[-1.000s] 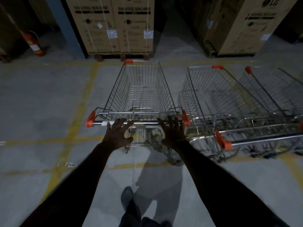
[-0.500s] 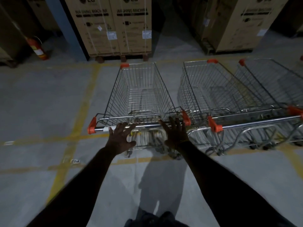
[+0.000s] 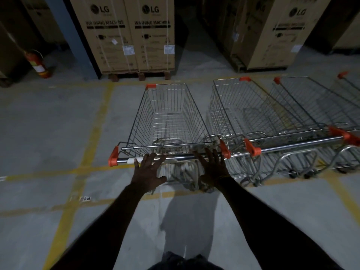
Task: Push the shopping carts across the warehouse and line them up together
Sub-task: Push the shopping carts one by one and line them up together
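Head view: left hand (image 3: 148, 170) and right hand (image 3: 212, 168), fingers spread, press on cart (image 3: 167, 117) handle (image 3: 175, 158), just left of the row (image 3: 272, 114). Stiff wire, rolls easily; push at the handle.
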The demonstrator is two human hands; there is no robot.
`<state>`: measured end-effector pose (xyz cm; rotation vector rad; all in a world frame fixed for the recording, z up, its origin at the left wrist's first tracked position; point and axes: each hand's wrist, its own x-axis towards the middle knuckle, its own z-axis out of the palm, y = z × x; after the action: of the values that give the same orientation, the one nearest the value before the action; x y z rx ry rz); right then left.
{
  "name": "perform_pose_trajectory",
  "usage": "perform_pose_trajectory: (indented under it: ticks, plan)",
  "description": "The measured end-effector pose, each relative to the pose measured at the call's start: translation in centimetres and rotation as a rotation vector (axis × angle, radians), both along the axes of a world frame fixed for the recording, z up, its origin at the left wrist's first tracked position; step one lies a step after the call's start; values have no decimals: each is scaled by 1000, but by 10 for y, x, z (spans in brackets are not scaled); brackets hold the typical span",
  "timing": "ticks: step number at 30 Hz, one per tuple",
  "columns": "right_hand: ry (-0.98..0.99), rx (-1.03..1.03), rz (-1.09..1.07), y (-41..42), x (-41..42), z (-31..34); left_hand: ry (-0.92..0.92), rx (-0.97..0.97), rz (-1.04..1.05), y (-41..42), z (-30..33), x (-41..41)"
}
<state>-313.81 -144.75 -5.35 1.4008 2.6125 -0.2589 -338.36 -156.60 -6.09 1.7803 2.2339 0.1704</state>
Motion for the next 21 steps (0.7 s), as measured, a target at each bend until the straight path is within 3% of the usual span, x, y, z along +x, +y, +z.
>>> perform_pose_trajectory:
  ticks: [14,21]
  plan:
    - [-23,-27,28,4,15,-4,49,69,-1,-10,-4,20]
    - [2,-36,25,5,17,-2,66,-25,13,-11,6,27]
